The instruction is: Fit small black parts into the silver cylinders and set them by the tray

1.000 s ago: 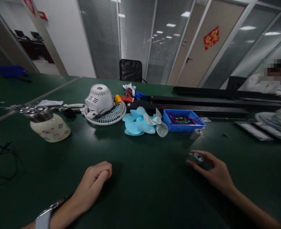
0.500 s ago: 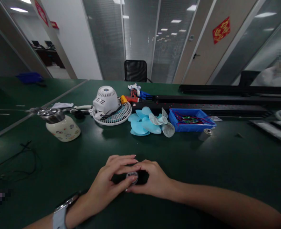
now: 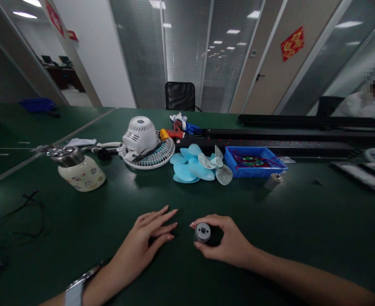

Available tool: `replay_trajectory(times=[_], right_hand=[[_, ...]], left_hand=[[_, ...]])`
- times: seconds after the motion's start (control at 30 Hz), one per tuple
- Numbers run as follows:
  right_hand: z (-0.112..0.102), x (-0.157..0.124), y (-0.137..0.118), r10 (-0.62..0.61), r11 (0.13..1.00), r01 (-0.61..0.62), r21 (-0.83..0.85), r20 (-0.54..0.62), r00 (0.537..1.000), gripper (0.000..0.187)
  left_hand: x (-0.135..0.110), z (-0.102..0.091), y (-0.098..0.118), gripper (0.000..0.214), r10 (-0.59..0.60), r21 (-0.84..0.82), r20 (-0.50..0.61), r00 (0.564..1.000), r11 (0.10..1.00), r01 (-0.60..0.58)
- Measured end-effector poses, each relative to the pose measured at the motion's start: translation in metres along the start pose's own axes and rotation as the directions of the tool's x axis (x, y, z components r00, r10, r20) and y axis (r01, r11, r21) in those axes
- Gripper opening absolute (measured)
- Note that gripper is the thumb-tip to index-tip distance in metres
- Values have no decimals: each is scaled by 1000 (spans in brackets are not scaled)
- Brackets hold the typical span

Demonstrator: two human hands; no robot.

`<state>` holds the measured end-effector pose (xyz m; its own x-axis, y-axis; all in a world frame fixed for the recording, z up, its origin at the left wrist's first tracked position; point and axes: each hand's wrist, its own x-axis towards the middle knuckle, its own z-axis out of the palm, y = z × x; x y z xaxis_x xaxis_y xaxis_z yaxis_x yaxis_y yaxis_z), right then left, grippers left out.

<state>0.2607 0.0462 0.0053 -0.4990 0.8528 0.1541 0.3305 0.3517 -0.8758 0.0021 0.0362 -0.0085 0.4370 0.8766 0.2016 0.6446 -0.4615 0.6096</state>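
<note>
My right hand (image 3: 227, 243) curls around a small round motor (image 3: 203, 232) with a silver face, held just above the green table (image 3: 270, 221) near its front edge. My left hand (image 3: 145, 238) lies on the table just left of it, fingers stretched out and slightly apart, holding nothing. A watch band sits on my left wrist. Farther back lie a white fan motor housing on its grille (image 3: 145, 144), pale blue fan blades (image 3: 195, 163) and a blue tray (image 3: 254, 161) with wires in it.
A cream jar with a metal lid (image 3: 77, 170) stands at the left. A small metal cylinder (image 3: 273, 180) lies right of the tray. Black cable (image 3: 18, 212) trails at the far left. Another person sits at the far right behind long black rails (image 3: 302, 134).
One second ago my right hand held the motor far to the right; it brought it to the centre where both hands touched it. Now my left hand has let go and drawn slightly left.
</note>
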Motion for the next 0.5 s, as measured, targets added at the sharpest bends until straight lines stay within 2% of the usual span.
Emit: replay_trajectory(times=[0.1,0.17,0.2,0.27,0.33,0.4,0.5], right_hand=[[-3,-2,1,71,991,-72,110,13,997,39],[-1,-1,2,170,924,-181,337,63,983,47],[0,0,2,220,841,-243,483,104,970,50],[2,3,2,286,595,-345,726,210,935,52],[2,6,1,299,382,-391,837,288,909,52],[0,10,1,292,266,-406,874,328,898,50],[-2,14,3,295,196,-416,888,351,888,45]], left_hand=[[0,0,-2,49,-46,6,30,999,999,45],[-1,-2,-1,45,-87,-34,29,996,996,88],[-1,-4,0,43,-116,-68,18,993,991,117],[-1,-6,1,40,-184,-159,-3,983,970,182],[0,-8,3,38,-247,-251,-11,969,939,236],[1,-10,5,36,-279,-310,-13,960,914,262],[1,-11,7,34,-287,-335,-13,958,904,266]])
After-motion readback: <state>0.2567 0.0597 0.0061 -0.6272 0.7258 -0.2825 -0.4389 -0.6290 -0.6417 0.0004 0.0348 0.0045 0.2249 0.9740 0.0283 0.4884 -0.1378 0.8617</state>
